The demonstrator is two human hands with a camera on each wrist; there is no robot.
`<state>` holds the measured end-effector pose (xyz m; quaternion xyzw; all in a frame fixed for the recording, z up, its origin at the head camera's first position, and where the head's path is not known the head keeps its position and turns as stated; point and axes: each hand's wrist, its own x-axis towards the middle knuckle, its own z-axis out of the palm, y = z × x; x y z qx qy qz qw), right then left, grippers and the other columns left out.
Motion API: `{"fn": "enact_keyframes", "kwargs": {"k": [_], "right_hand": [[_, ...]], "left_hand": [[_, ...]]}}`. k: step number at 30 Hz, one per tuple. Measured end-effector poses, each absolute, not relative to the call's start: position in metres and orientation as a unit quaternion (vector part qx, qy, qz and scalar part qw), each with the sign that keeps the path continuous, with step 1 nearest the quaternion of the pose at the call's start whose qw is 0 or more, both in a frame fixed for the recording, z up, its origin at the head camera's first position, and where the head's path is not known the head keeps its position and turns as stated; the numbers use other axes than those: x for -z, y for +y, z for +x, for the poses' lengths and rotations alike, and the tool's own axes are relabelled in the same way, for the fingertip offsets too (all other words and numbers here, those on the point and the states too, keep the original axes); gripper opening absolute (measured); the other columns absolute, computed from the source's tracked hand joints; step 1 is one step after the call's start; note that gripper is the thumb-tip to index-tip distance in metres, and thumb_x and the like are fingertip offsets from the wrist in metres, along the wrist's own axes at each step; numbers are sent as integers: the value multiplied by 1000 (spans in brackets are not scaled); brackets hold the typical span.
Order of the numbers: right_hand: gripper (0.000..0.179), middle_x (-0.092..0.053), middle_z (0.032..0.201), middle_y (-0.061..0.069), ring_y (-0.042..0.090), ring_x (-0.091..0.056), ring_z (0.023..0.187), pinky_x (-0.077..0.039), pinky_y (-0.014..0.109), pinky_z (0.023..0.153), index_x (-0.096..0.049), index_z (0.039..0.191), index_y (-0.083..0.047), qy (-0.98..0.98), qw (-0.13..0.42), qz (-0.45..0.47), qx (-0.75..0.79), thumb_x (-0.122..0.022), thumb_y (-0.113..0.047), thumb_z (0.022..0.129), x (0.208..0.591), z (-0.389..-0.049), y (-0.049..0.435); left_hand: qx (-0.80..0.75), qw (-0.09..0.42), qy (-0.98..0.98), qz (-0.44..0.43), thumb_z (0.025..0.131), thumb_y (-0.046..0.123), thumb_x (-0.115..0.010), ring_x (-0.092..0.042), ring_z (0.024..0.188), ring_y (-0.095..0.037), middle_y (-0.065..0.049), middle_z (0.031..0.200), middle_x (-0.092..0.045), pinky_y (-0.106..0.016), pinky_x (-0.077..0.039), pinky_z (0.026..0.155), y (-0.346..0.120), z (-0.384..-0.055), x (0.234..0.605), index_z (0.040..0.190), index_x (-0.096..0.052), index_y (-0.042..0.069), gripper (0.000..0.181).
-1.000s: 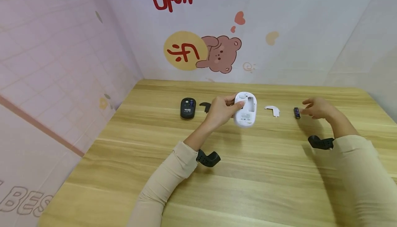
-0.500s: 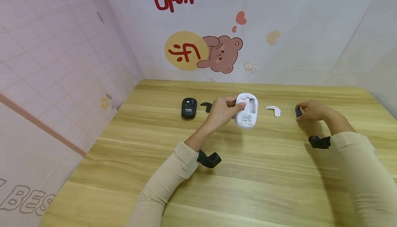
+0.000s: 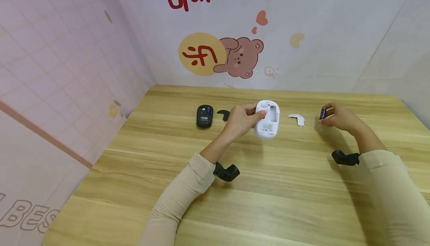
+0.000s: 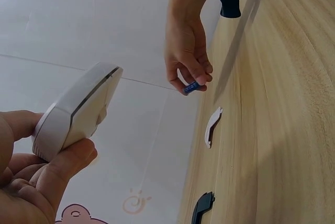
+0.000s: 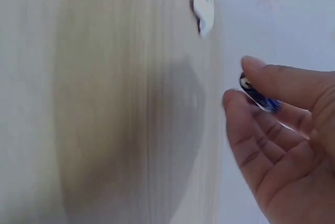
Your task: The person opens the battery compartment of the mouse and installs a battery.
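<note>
My left hand grips a white computer mouse above the table, its underside facing me and its battery slot uncovered. The left wrist view shows the same mouse edge-on, between thumb and fingers. Over at the right, my right hand pinches a small dark-blue battery between thumb and fingertips. In the right wrist view one metal end of the battery shows beside the thumb. A white battery cover lies on the table between the two hands.
A black mouse lies bottom up at the left with a battery in its slot. Next to it is a black cover, partly behind the left hand. The wooden table ends at a printed wall sheet at the back.
My right hand has closed on the battery and raised it off the table, tilting it. The left hand and the white mouse have stayed nearly in place.
</note>
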<state>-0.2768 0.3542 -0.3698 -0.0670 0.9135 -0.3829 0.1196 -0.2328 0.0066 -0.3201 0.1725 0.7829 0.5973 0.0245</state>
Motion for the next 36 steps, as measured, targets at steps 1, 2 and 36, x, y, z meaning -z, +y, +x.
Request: {"fn": "enact_keyframes", "kwargs": {"k": [1, 2, 36], "right_hand": [[68, -47, 111, 32, 19, -59, 81, -52, 33, 69, -18, 132, 16, 910, 112, -63, 393, -62, -11, 89, 369, -276, 351], [68, -50, 107, 29, 17, -59, 78, -52, 32, 68, -18, 131, 15, 906, 105, -61, 405, -63, -12, 89, 369, -274, 349], [12, -68, 75, -5, 9, -64, 61, -54, 22, 58, -63, 93, -14, 830, -96, -83, 544, -68, -8, 84, 296, -231, 238]], "left_hand": [[-597, 24, 783, 174, 86, 14, -67, -60, 74, -6, -10, 106, -67, -24, -55, 57, 7, -233, 320, 125, -58, 5, 40], [-596, 24, 783, 175, 86, 14, -67, -60, 73, -6, -10, 105, -67, -24, -55, 56, 7, -233, 320, 125, -58, 5, 40], [-598, 21, 780, 185, 86, 13, -67, -61, 75, -7, -11, 104, -67, -23, -55, 57, 5, -233, 319, 124, -58, 2, 40]]}}
